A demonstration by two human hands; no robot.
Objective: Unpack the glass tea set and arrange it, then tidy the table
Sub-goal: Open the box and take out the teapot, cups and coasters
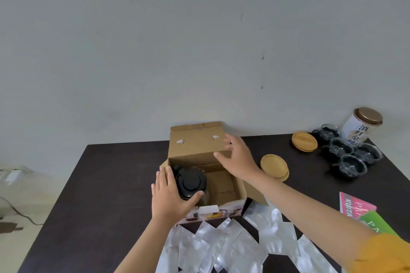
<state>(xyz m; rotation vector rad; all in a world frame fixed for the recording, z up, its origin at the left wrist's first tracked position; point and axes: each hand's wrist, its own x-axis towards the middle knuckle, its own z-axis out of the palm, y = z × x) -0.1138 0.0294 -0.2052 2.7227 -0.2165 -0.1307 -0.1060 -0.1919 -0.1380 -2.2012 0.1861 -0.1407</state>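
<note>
An open cardboard box (195, 146) stands in the middle of the dark table (106, 184), its lid flap upright at the back. Inside its left half sits a glass teapot with a black lid (190, 180). My left hand (170, 197) wraps the near left side of that teapot, thumb against the lid's rim. My right hand (238, 157) hovers with fingers apart at the box's back right corner, touching the flap's edge. Several glass cups (348, 153) with dark holders are grouped at the far right. Two round bamboo coasters (275, 167) (304, 141) lie right of the box.
A white tea tin with a bronze lid (361, 127) stands behind the cups. Several shiny silver packets (239, 248) are spread along the near edge in front of the box. Pink and green leaflets (357, 206) lie at the right edge. A pale wall (199, 40) rises behind the table.
</note>
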